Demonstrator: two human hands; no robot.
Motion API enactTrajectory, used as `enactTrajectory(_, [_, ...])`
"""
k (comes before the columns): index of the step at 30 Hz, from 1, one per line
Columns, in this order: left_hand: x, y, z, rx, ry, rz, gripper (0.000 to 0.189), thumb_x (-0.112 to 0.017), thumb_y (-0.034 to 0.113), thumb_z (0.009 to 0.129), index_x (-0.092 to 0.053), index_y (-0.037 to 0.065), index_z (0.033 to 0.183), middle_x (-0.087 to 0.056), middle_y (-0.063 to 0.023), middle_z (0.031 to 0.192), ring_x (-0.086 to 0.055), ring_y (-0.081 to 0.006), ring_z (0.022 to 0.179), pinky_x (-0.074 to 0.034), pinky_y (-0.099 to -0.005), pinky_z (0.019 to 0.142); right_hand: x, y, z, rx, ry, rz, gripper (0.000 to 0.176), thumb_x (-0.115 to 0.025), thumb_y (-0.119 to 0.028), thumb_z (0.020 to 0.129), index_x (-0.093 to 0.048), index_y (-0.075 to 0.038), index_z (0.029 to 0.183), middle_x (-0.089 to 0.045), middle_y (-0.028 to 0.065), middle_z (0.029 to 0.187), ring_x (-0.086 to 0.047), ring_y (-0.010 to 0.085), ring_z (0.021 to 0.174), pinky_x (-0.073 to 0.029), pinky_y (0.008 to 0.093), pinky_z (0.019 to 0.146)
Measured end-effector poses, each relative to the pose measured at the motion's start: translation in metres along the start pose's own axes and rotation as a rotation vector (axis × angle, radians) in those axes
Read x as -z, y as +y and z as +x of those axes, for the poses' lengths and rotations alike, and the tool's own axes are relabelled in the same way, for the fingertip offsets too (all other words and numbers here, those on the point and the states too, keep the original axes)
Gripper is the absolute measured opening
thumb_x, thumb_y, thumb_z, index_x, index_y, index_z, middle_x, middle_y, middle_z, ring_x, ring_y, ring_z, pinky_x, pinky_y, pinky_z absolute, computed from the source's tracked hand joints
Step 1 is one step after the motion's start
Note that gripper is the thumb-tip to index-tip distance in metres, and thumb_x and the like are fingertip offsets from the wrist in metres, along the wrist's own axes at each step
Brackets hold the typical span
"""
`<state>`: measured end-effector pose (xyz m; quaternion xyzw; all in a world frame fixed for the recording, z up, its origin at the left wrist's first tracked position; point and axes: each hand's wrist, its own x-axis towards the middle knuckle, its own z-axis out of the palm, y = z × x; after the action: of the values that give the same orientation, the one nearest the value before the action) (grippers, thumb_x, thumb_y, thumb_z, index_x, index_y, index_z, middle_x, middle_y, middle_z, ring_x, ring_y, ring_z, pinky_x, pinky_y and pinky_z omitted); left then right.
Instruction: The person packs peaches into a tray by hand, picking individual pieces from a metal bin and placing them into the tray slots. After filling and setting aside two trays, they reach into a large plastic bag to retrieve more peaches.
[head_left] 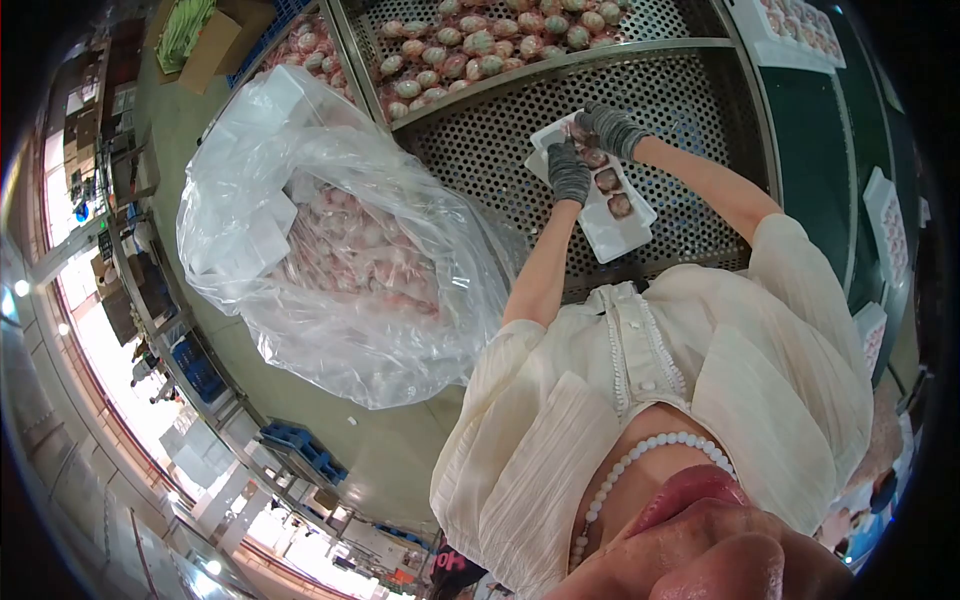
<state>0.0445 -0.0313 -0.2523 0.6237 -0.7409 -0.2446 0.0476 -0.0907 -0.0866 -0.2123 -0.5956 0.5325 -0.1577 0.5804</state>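
Note:
My left hand [568,172], in a grey striped knit glove, is closed at the left side of a white foam tray [612,236]. Its fingertips are partly hidden. My right hand [612,132], gloved alike, curls over the far end of the tray, fingers on a small round reddish-brown piece [578,131]. More round pieces [619,205] sit in a row along the tray towards me. A second tray edge shows beneath, so the trays seem stacked. They rest on a perforated metal worktop [690,130].
Beyond a metal divider [560,62] lie many round pale-and-reddish wrapped pieces [480,42]. On the left stands a large clear plastic bag [330,340] of similar pieces. Filled white trays [885,225] lie on a dark green surface [815,150] at right. A cardboard box [225,45] stands far left.

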Motion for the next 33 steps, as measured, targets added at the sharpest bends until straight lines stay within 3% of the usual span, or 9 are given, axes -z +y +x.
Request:
enactTrajectory(7, [-0.012,-0.005,0.003,0.135,0.073,-0.311,0.044,-0.041,0.019,0.075,-0.035,0.002,0.115,-0.042,-0.0183,0.106,-0.040,-0.0318,0.099,-0.030,-0.0365,0.088,-0.019,0.023,0.031,0.125,0.115,-0.813,0.018,-0.050,-0.016,0.072,-0.055,-0.003,0.082,-0.055,0.0193,0.076,-0.055,0.0272,0.070,-0.044,0.0349,0.058])
enactTrajectory(9, [-0.009,-0.004,-0.010,0.125,0.120,-0.343,0.044,-0.042,0.018,0.075,-0.034,0.003,0.116,-0.041,-0.0186,0.105,-0.041,-0.0326,0.096,-0.030,-0.0372,0.087,-0.014,-0.012,0.021,-0.429,0.187,-0.327,0.020,-0.052,-0.016,0.070,-0.056,-0.002,0.083,-0.056,0.0183,0.079,-0.055,0.0287,0.073,-0.043,0.0356,0.060])
enactTrajectory(11, [0.002,0.000,-0.015,0.092,0.092,-0.500,0.043,-0.043,0.016,0.074,-0.034,0.003,0.114,-0.042,-0.0188,0.102,-0.041,-0.0335,0.096,-0.033,-0.0378,0.084,-0.011,-0.029,0.016,-0.423,0.194,-0.256,0.021,-0.055,-0.015,0.066,-0.057,-0.004,0.084,-0.057,0.0160,0.083,-0.055,0.0275,0.075,-0.044,0.0337,0.065])
enactTrajectory(13, [-0.005,-0.004,-0.007,0.067,-0.035,-0.318,0.041,-0.045,0.014,0.072,-0.037,0.003,0.111,-0.042,-0.0187,0.103,-0.042,-0.0346,0.094,-0.035,-0.0380,0.081,-0.014,-0.033,0.017,-0.132,-0.196,-0.957,0.020,-0.055,-0.012,0.067,-0.058,-0.004,0.085,-0.057,0.0138,0.086,-0.056,0.0260,0.078,-0.045,0.0314,0.067])
enactTrajectory(18, [-0.019,-0.019,0.019,0.111,-0.090,-0.406,0.029,-0.045,0.015,0.072,-0.045,0.004,0.099,-0.046,-0.0194,0.096,-0.045,-0.0342,0.086,-0.038,-0.0392,0.074,-0.028,-0.037,0.021,-0.033,-0.091,-1.175,0.036,-0.069,-0.019,0.044,-0.058,-0.002,0.074,-0.055,0.0138,0.081,-0.056,0.0237,0.075,-0.046,0.0301,0.066])
enactTrajectory(23, [0.007,0.001,0.008,0.105,-0.122,-0.247,0.033,-0.042,0.017,0.076,-0.044,0.006,0.107,-0.051,-0.0176,0.087,-0.049,-0.0320,0.080,-0.040,-0.0386,0.070,-0.012,-0.008,0.027,0.121,-0.069,-1.171,0.020,-0.065,-0.017,0.049,-0.059,-0.003,0.062,-0.056,0.0141,0.068,-0.057,0.0250,0.070,-0.047,0.0310,0.061])
enactTrajectory(26, [-0.002,0.005,-0.010,0.035,0.107,-0.360,0.042,-0.041,0.017,0.077,-0.034,0.008,0.117,-0.046,-0.0181,0.099,-0.046,-0.0318,0.089,-0.038,-0.0373,0.077,-0.002,-0.009,0.046,-0.303,-0.318,-0.792,0.018,-0.058,-0.013,0.058,-0.058,0.001,0.069,-0.055,0.0160,0.071,-0.057,0.0250,0.071,-0.046,0.0328,0.059])
enactTrajectory(29, [0.001,-0.002,-0.014,0.125,-0.016,-0.415,0.044,-0.042,0.013,0.075,-0.032,0.006,0.117,-0.045,-0.0199,0.102,-0.045,-0.0322,0.092,-0.037,-0.0366,0.079,-0.027,0.009,0.037,-0.038,-0.098,-0.951,0.018,-0.059,-0.015,0.058,-0.059,-0.002,0.071,-0.056,0.0160,0.069,-0.057,0.0238,0.068,-0.046,0.0326,0.059])
enactTrajectory(33, [0.000,-0.014,-0.006,0.062,-0.064,-0.497,0.042,-0.041,0.009,0.075,-0.033,0.006,0.116,-0.043,-0.0200,0.103,-0.044,-0.0326,0.093,-0.038,-0.0363,0.078,-0.022,-0.016,0.027,-0.047,-0.277,-1.016,0.014,-0.059,-0.012,0.060,-0.060,-0.005,0.072,-0.056,0.0156,0.068,-0.057,0.0251,0.067,-0.046,0.0328,0.057])
